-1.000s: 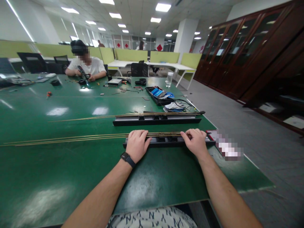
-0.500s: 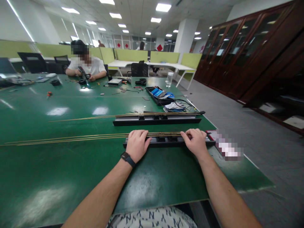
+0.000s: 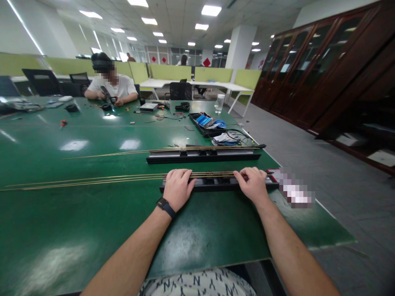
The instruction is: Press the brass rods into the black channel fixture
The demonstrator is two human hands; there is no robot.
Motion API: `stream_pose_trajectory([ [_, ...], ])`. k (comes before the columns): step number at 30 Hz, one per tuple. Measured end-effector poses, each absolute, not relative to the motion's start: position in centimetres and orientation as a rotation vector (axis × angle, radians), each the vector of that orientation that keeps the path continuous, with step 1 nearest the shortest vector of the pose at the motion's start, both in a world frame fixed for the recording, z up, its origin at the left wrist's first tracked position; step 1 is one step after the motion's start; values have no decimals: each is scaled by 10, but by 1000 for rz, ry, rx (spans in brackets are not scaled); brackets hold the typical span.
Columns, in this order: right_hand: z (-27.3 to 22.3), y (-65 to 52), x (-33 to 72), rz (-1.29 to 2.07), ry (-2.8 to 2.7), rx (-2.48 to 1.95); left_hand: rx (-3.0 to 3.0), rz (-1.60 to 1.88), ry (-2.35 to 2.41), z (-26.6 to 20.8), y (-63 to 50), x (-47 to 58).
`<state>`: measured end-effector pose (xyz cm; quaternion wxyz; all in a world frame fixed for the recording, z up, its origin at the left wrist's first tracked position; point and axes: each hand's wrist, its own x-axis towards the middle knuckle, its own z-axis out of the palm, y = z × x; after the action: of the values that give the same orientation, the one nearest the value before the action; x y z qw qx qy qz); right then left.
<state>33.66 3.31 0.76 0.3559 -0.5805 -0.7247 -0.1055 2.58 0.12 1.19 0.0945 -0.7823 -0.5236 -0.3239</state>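
A long black rail (image 3: 202, 188) lies on the green table in front of me. Several thin brass rods (image 3: 123, 178) run along its top and stretch far out to the left. My left hand (image 3: 179, 187) is wrapped over the rail's left end and the rods, thumb on the near side, a dark watch on its wrist. Toward the right end, my right hand (image 3: 252, 183) has curled fingers round the rods, with thumb and forefinger close together. Both sets of fingertips are hidden behind the rail. Small dark blocks (image 3: 224, 180) sit in the rail between my hands.
Behind lies a second black rail (image 3: 203, 158) with more brass rods. Beyond it are white gloves (image 3: 226, 138), a black tray (image 3: 205, 130) with blue items, and a clear jar (image 3: 219, 103). A person (image 3: 111, 86) works across the green table (image 3: 101, 230). A blurred object (image 3: 294, 191) lies at right.
Both hands keep their places on the rail and rods. The whole view has shifted very slightly; nothing else visibly moves.
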Motion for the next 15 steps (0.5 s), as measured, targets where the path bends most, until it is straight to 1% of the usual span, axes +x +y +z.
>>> stream_pose_trajectory([
  [15, 5, 35, 337, -265, -1889, -1485, -2320, -956, -1557, 11, 1, 26],
])
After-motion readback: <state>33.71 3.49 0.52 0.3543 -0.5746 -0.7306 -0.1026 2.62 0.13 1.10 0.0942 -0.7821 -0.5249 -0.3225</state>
